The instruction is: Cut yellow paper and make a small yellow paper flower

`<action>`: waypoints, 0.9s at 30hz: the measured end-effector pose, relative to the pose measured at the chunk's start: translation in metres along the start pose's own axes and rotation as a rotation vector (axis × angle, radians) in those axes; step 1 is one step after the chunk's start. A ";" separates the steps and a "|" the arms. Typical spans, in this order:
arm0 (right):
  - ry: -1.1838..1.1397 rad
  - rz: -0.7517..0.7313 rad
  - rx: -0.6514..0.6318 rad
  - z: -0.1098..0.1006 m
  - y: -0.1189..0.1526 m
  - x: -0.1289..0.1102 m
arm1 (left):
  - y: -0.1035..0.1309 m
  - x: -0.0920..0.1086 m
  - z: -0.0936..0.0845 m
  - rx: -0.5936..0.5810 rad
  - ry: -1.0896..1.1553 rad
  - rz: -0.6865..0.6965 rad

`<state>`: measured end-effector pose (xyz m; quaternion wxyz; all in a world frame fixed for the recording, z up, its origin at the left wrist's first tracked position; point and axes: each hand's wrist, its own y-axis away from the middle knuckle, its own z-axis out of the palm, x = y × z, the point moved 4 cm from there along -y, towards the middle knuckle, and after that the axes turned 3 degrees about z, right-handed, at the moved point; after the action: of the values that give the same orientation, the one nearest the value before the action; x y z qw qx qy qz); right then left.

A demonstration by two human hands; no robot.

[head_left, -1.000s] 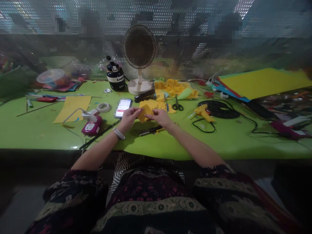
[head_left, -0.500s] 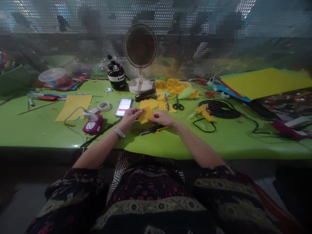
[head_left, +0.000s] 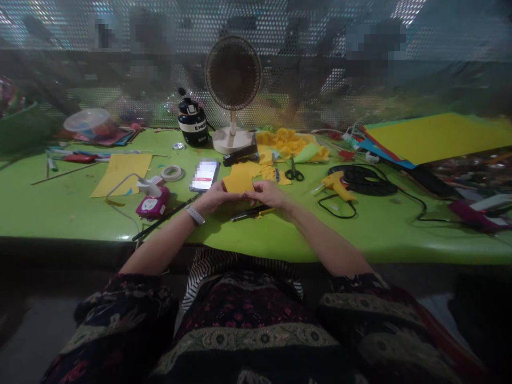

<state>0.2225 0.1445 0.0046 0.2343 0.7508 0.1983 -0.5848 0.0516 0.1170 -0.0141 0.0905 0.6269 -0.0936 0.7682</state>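
Observation:
A small yellow paper piece (head_left: pixel 239 183) is held between both hands over the green table. My left hand (head_left: pixel 218 197) is closed on its left and lower edge. My right hand (head_left: pixel 267 194) pinches it at the lower right corner, and the fingertips of the two hands nearly meet. Just beyond lie yellow scraps (head_left: pixel 275 173) and black scissors (head_left: pixel 294 172). Under my right hand a dark pen-like tool (head_left: pixel 250 213) rests on the table. A phone (head_left: pixel 205 175) with a lit screen lies beyond my left hand.
A fan (head_left: pixel 232 141) and a dark bottle (head_left: pixel 193 128) stand at the back. To the right are a yellow glue gun (head_left: pixel 339 185), a black coil (head_left: pixel 370 180) and coloured sheets (head_left: pixel 436 136). A purple power adapter (head_left: pixel 151 205), tape roll (head_left: pixel 172 173) and yellow sheet (head_left: pixel 120 173) lie left.
The yellow paper has turned and now sits more level. My left hand has shifted from its upper left side to its lower edge, closer to my right fingers.

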 end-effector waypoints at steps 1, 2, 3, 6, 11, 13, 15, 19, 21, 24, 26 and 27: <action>0.006 0.000 0.011 0.000 0.000 0.000 | -0.001 -0.001 0.000 -0.002 -0.006 0.011; 0.011 0.004 0.021 0.001 0.000 0.000 | -0.001 -0.002 0.000 0.001 -0.009 0.017; 0.015 0.010 0.029 0.001 0.000 0.000 | -0.002 -0.002 0.000 0.003 -0.009 0.016; 0.025 0.021 0.036 0.003 0.001 -0.001 | -0.004 -0.005 -0.003 0.015 -0.004 -0.008; 0.019 0.031 0.058 0.003 0.001 -0.002 | -0.005 -0.005 -0.007 0.025 0.001 -0.050; 0.014 0.036 0.078 0.001 0.001 -0.002 | -0.005 -0.005 -0.010 0.049 0.005 -0.084; 0.006 0.039 0.098 -0.002 0.001 -0.003 | -0.005 -0.004 -0.015 0.077 -0.005 -0.117; -0.007 0.052 0.128 -0.007 0.000 -0.004 | -0.003 0.000 -0.022 0.090 -0.001 -0.142; -0.020 0.057 0.133 -0.008 0.000 -0.005 | -0.001 0.004 -0.023 0.079 0.023 -0.139; -0.046 0.053 0.139 -0.009 0.001 -0.005 | 0.001 0.007 -0.026 0.063 0.033 -0.144; -0.059 0.050 0.144 -0.009 0.001 -0.005 | 0.001 0.009 -0.029 0.068 0.026 -0.157; -0.064 0.051 0.148 -0.010 0.001 -0.004 | 0.001 0.010 -0.031 0.073 0.021 -0.160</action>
<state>0.2292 0.1496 0.0110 0.1995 0.7517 0.1277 -0.6155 0.0203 0.1238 -0.0100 0.1297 0.6273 -0.0139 0.7677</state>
